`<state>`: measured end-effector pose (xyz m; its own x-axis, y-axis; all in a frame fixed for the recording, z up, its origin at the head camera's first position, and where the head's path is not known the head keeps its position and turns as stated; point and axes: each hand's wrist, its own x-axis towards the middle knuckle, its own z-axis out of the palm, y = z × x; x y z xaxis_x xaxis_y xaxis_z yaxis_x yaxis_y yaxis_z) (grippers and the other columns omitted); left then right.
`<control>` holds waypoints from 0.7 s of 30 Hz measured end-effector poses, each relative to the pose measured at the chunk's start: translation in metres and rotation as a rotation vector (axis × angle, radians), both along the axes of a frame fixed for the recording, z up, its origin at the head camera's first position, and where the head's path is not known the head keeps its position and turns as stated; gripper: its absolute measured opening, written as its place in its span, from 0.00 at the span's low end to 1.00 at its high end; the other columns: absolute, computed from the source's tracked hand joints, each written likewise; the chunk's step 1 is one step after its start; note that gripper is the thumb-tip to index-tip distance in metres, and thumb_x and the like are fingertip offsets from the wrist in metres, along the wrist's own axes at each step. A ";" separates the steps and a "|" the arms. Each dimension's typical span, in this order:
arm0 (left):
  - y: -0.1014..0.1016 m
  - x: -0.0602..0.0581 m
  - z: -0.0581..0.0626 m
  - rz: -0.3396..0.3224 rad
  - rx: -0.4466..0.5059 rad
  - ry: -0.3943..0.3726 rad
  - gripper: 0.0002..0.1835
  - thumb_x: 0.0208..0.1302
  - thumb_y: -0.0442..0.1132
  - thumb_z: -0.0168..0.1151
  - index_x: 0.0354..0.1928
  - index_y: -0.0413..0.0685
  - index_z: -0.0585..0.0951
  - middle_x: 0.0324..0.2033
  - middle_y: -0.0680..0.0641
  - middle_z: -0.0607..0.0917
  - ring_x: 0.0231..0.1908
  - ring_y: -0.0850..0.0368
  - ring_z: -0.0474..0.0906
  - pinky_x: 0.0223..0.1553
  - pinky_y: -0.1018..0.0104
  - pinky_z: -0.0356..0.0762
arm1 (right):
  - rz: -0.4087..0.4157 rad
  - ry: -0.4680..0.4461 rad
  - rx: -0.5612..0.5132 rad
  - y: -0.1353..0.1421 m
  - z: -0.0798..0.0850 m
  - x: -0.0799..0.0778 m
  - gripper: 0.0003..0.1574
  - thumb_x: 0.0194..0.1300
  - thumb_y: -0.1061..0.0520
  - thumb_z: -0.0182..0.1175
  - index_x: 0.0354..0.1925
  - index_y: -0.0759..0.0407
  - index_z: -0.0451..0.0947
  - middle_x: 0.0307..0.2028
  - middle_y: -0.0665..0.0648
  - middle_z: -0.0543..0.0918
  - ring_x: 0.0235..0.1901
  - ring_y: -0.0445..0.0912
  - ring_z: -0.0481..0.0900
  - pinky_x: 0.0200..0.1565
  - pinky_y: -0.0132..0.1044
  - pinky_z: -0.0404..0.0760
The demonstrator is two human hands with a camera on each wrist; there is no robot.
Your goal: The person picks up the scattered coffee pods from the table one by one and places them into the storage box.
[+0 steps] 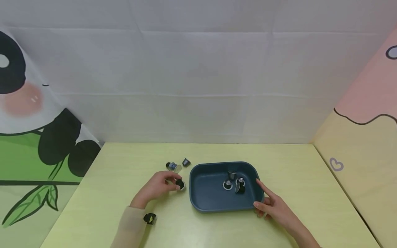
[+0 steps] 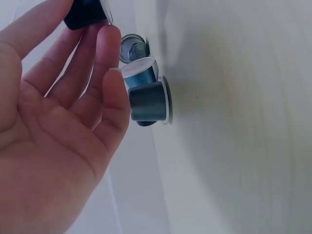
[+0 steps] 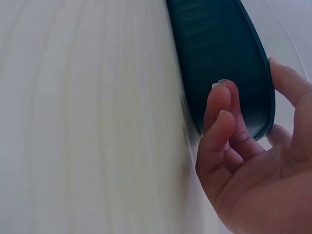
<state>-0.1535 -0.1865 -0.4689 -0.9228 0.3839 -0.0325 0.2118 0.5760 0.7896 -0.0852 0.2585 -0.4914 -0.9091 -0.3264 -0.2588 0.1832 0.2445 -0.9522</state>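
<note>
My left hand [image 1: 156, 187] pinches a black coffee capsule [image 1: 180, 184] between thumb and fingertips, just left of the tray. The left wrist view shows this dark capsule [image 2: 87, 13] at the top edge, partly cut off. Beyond the left hand lie a blue capsule [image 1: 173, 167] and a small grey capsule [image 1: 186, 162]. At its right end, the dark blue tray [image 1: 206, 194] is gripped by my right hand [image 1: 274, 208], with fingers along the rim and corner. Several capsules sit in the tray's right half, among them a black one [image 1: 240, 188] lying on its side.
The pale yellow table [image 1: 223, 230] meets a white cloth backdrop [image 1: 198, 117] behind the tray. Printed panels stand on both sides. In the left wrist view, a dark teal capsule [image 2: 148, 101] stands close to others beside the left fingers.
</note>
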 end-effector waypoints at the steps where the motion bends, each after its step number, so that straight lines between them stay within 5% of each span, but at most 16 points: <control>1: -0.001 0.000 0.000 0.002 0.003 0.000 0.17 0.58 0.39 0.75 0.49 0.46 0.85 0.37 0.54 0.84 0.39 0.58 0.79 0.42 0.62 0.79 | 0.000 0.000 -0.001 0.000 0.000 0.000 0.51 0.72 0.55 0.61 0.80 0.44 0.43 0.32 0.67 0.83 0.28 0.52 0.81 0.27 0.38 0.78; 21: -0.001 0.010 0.018 0.029 0.063 0.053 0.19 0.61 0.45 0.72 0.53 0.46 0.85 0.39 0.55 0.84 0.39 0.56 0.79 0.42 0.61 0.78 | -0.006 -0.009 0.005 0.000 0.003 0.001 0.51 0.71 0.54 0.62 0.80 0.44 0.43 0.31 0.67 0.83 0.28 0.53 0.81 0.27 0.39 0.78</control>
<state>-0.1436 -0.1875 -0.4513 -0.9332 0.3572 0.0397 0.2381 0.5317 0.8128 -0.0841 0.2581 -0.4888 -0.9086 -0.3197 -0.2687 0.1934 0.2483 -0.9492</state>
